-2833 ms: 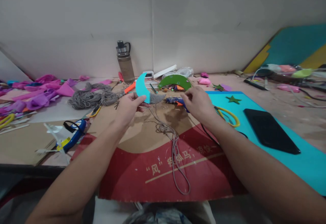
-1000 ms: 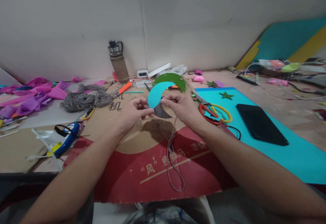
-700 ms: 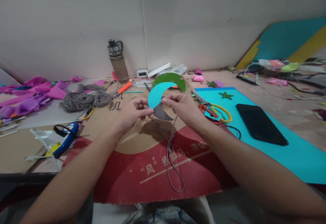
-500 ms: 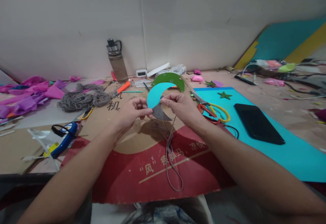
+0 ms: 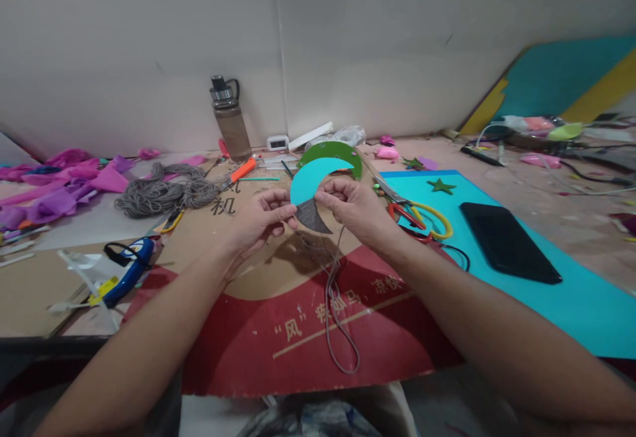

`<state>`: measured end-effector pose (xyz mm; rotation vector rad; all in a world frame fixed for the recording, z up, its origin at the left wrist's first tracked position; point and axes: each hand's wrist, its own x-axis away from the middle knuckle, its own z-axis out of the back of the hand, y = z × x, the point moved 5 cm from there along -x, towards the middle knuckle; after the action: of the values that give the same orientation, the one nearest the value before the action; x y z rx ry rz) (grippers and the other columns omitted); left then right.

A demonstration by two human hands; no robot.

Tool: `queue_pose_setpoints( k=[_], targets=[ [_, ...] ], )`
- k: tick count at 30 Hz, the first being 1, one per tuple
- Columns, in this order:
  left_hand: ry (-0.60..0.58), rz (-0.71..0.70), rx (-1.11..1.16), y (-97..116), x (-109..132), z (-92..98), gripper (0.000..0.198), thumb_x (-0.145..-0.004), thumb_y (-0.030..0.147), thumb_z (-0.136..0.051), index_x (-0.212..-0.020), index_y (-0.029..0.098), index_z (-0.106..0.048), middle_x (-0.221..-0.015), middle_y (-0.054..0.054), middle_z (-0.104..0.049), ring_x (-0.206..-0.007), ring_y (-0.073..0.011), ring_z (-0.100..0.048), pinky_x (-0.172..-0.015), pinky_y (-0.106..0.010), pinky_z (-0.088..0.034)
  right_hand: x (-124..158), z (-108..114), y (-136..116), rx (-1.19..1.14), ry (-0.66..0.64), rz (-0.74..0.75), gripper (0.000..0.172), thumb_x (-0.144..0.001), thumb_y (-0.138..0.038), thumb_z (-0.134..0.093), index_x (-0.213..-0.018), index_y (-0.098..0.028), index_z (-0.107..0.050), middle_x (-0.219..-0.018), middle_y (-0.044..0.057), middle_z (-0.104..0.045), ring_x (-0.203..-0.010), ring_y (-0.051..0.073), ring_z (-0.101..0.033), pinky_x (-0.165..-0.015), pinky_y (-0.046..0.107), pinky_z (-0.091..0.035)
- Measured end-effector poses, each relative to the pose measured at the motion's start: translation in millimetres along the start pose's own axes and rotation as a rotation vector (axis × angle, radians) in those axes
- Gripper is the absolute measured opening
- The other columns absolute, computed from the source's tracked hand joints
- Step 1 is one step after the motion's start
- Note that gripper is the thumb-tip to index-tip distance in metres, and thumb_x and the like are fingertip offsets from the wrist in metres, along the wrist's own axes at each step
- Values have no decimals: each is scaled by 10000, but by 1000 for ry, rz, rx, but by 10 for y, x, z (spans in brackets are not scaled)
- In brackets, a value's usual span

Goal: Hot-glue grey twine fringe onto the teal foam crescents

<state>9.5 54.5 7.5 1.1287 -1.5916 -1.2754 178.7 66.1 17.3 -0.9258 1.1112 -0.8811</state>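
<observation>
Between my hands is a crescent moon cutout [image 5: 313, 181], bright blue on its upper part. Grey cord [image 5: 313, 216] covers its lower tip in close turns. My left hand [image 5: 274, 213] pinches the outer left edge, where the blue meets the grey. At the inner curve, my right hand [image 5: 342, 200] is closed with thumb and finger on the crescent and the cord's edge. Loose cord hangs below in a long loop [image 5: 342, 344] over the red and brown cardboard [image 5: 238, 351]. Behind the crescent lies a green crescent [image 5: 322, 150], partly hidden.
A grey cord bundle [image 5: 159, 192], an orange utility knife [image 5: 242, 169] and a water bottle [image 5: 232, 129] stand or lie at back left. Toward the right are scissors [image 5: 437, 220], a green star [image 5: 442, 187] and a black phone [image 5: 507, 242] on a blue sheet [image 5: 586, 311]. A blue glue gun [image 5: 130, 271] lies left.
The crescent has turned slightly clockwise, its upper tip reaching further right. Both hands keep their pinch, and the view has shifted a little.
</observation>
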Motion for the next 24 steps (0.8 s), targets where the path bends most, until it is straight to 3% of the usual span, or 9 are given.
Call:
queue_pose_setpoints(
  k=[4,7,10,17,21,24],
  targets=[
    [-61,101,-50,-76,-4,0,309,-686,357,-812,-824,133,-649,-565,-8,-653,-376,-40,-488,-336,-132,-288,-2,-15,35,-37,9,-38,206,-765,-411,-645,-761,-208,-610,-590,-32,-485,-547,117,-424,-499,262,-323],
    [-56,117,-47,-85,-5,-3,258,-687,312,-808,-793,141,-646,-606,-33,-699,-422,-65,-561,-410,-147,-417,7,-40,40,-81,-10,-72,238,-743,-428,-664,-784,-199,-611,-597,-38,-483,-513,99,-389,-467,251,-297],
    [-57,80,-17,-48,-4,-37,246,-662,234,-814,-841,133,-678,-706,-49,-731,-595,-110,-674,-561,-182,-522,18,-76,36,-151,-39,-81,285,-726,-457,-680,-739,-193,-573,-634,-43,-488,-483,65,-333,-433,230,-256],
    [-75,-51,-97,-13,-13,-6,132,-713,227,-727,-793,131,-682,-664,-38,-709,-584,-124,-662,-587,-223,-510,44,-163,98,-236,-96,-159,400,-702,-532,-706,-678,-192,-496,-587,-79,-384,-448,41,-259,-413,218,-195],
    [-89,-86,-157,-50,-55,60,151,-725,236,-726,-828,132,-690,-704,-39,-712,-618,-130,-666,-649,-248,-525,43,-175,69,-145,-90,-110,334,-749,-483,-666,-670,-194,-518,-578,-67,-405,-467,61,-299,-432,228,-231],
    [-74,-53,-101,-108,-88,64,181,-729,264,-747,-825,128,-675,-727,-38,-702,-650,-123,-668,-690,-253,-538,33,-129,39,22,-14,-45,222,-801,-387,-616,-713,-187,-576,-601,-31,-507,-525,97,-410,-497,248,-326]
  ],
)
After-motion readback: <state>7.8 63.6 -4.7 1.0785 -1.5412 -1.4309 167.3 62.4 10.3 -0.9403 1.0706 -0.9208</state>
